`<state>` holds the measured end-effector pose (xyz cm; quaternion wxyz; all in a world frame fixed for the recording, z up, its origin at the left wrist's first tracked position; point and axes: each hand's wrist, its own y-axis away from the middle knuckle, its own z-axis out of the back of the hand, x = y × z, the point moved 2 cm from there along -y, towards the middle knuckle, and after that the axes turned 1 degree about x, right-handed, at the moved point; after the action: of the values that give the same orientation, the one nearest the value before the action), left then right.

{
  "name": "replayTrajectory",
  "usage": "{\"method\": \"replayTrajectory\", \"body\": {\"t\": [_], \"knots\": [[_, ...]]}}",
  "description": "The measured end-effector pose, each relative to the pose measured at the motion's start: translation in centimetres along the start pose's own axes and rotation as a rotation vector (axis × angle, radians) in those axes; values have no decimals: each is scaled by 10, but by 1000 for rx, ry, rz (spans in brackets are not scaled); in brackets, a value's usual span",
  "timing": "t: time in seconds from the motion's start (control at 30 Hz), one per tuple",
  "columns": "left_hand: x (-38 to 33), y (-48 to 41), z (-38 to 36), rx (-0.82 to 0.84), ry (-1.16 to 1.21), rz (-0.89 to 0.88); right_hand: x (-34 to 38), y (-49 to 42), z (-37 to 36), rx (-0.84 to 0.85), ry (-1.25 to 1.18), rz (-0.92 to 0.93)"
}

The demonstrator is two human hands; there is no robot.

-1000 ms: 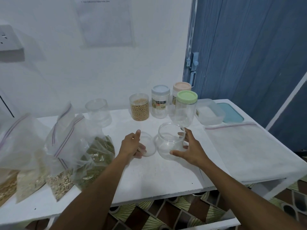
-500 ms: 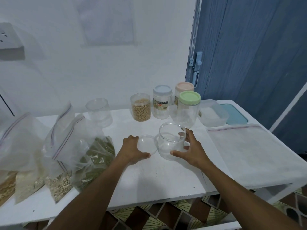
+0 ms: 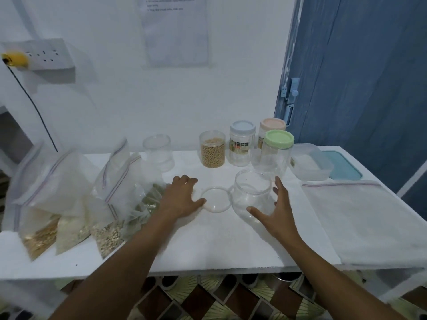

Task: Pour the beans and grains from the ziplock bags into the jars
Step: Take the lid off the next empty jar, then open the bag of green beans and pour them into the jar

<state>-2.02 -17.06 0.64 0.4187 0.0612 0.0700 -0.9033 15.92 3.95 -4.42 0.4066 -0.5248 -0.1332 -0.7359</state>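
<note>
Near the middle of the table [image 3: 208,245], between both hands, stands the clear jar [image 3: 251,192], upright, uncapped and empty, with its clear lid [image 3: 216,199] lying flat just to its left. I read this as the gap between opening a jar and filling it: one far jar of soybeans [image 3: 212,151] looks done, while the ziplock bags [image 3: 69,204] wait in a row at the left, sealed as far as I can tell.

My left hand [image 3: 182,199] lies palm down beside the lid, fingers [image 3: 184,181] spread and released, the thumb tip touching the lid's rim. It sits right next to the bag of green grains [image 3: 147,204]. My right hand [image 3: 277,213] cups the jar's right side loosely, fingers [image 3: 278,188] straight and released, thumb low in front of the glass. I cannot tell whether it touches the wall.

Next, I judge, the left hand should take the nearest bag by its top and unzip it. The right should steady the jar so the light, rounded body does not slide or tip when the bag's corner meets the mouth.
</note>
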Motion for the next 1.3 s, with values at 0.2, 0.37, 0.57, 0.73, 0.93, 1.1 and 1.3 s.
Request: {"method": "replayTrajectory", "body": {"t": [0.2, 0.37, 0.57, 0.73, 0.93, 1.1, 1.3], "knots": [[53, 18, 83, -210, -349, 80, 53, 19, -7, -399, 224, 245], [108, 28, 109, -125, -165, 299, 84, 19, -42, -307, 230, 429], [130, 31, 105, -41, 617, 409, 115, 18, -113, 11, 219, 409], [115, 32, 99, 68, 935, 285, 160, 16, -155, 138, 13, 250], [92, 38, 87, 143, 1028, 157, 196, -2, -167, 326, -424, -221], [89, 44, 85, 218, 1124, 70, 197, -13, -158, 361, -401, -271], [94, 42, 87, 152, 1157, 31, 198, -26, -155, 409, -356, -241]]}}
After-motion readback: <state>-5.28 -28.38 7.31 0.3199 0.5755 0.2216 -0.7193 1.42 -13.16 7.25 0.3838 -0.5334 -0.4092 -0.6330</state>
